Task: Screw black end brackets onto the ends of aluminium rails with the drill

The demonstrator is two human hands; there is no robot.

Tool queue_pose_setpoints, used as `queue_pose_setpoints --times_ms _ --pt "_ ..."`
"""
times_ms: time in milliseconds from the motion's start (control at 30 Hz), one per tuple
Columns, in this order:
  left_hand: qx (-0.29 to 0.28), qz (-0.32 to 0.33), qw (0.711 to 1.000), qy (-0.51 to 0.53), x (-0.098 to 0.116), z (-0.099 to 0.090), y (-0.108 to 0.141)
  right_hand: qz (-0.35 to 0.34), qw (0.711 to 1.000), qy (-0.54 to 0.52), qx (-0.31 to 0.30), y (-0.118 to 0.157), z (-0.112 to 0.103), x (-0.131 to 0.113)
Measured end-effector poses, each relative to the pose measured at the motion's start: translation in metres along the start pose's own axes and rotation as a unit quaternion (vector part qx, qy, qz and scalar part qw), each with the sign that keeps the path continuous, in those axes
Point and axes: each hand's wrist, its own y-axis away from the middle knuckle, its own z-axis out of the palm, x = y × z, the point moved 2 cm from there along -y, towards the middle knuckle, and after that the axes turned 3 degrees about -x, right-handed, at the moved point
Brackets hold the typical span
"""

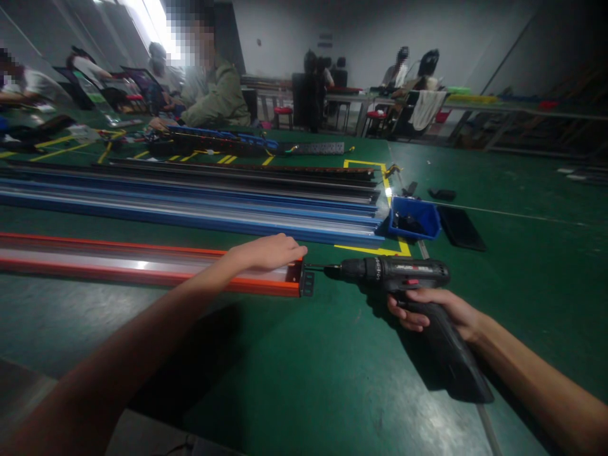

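A long orange aluminium channel point(266, 288) lies across the green table, with a black slotted end bracket point(308, 283) at its right end. Over the channel's right end lies my left hand point(266, 253), its fingers bent round the far rim beside the bracket. My right hand point(427, 307) is wrapped round the grip of a black power drill point(394, 272). The drill lies level and points left. Its long thin bit reaches to the bracket's upper part; whether a screw sits at the tip is too small to tell.
Several blue and black channels point(237, 212) lie behind the orange one. A blue bin point(415, 218) with small dark parts stands right of them, next to a dark flat slab point(460, 228). Across the table a person in a green sleeve point(221, 95) sits near more parts.
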Motion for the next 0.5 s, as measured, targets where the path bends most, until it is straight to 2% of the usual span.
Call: queue_pose_setpoints --times_ms 500 --pt "0.0 0.005 1.0 -0.018 -0.0045 0.0044 -0.0003 -0.008 1.0 -0.001 0.001 -0.0016 -0.0006 0.0006"
